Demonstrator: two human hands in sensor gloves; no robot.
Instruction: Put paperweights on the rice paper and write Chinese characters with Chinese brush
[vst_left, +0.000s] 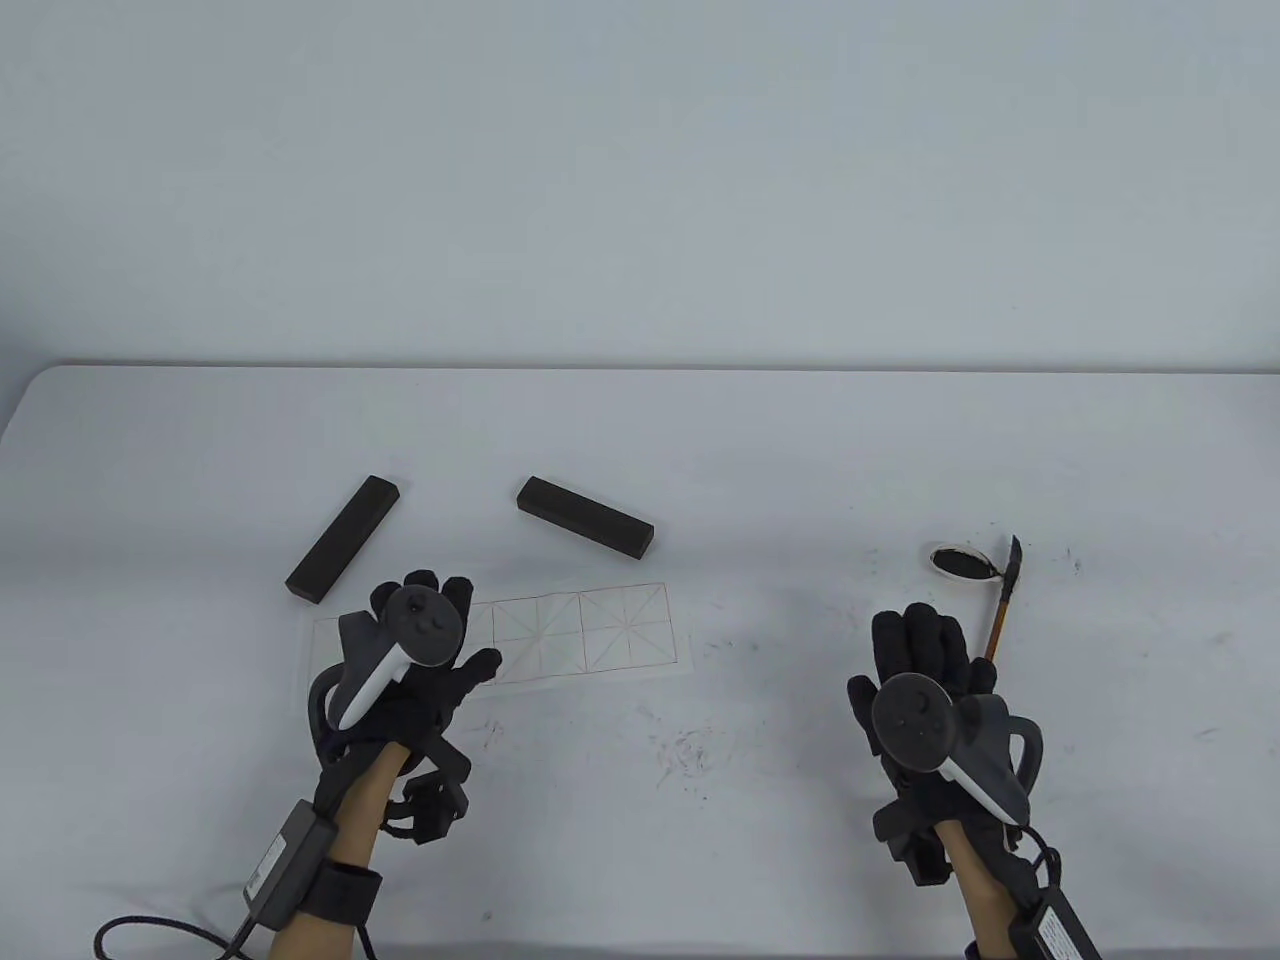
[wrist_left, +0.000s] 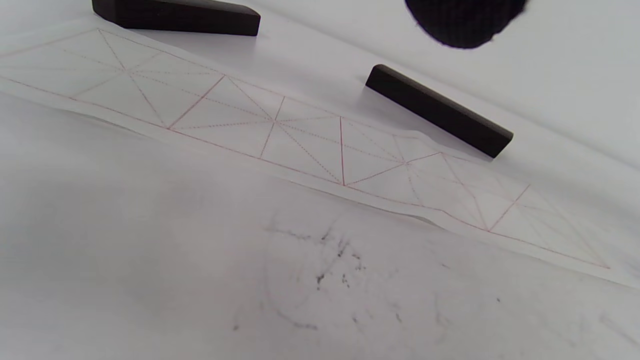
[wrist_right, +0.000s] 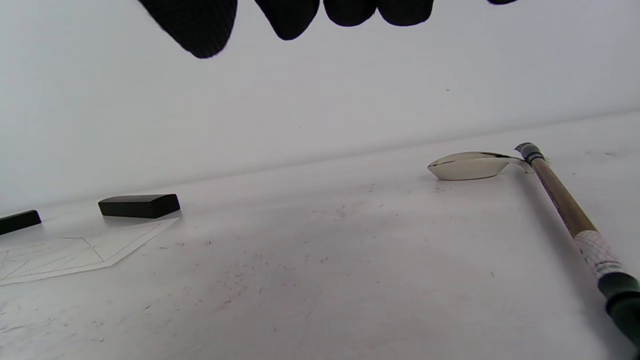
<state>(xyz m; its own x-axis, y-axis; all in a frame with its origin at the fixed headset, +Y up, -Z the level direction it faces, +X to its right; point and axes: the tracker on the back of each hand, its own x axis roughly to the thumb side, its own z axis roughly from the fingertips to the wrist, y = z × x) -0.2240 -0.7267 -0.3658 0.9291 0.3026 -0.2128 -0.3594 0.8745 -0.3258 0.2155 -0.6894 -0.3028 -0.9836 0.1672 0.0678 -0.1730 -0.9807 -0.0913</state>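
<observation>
Two dark bar paperweights lie on the table beyond the rice paper: the left one and the right one. Neither touches the paper. The rice paper strip with its red grid lies flat, slightly wavy. My left hand hovers over the strip's left part with fingers spread, holding nothing. At the right, the brush rests with its tip on the small ink dish. My right hand is just left of the brush handle, fingers relaxed and empty.
The white table carries faint ink smudges near its middle front. The table's back edge meets a plain white wall. Cables and sensor boxes hang from both wrists at the front edge.
</observation>
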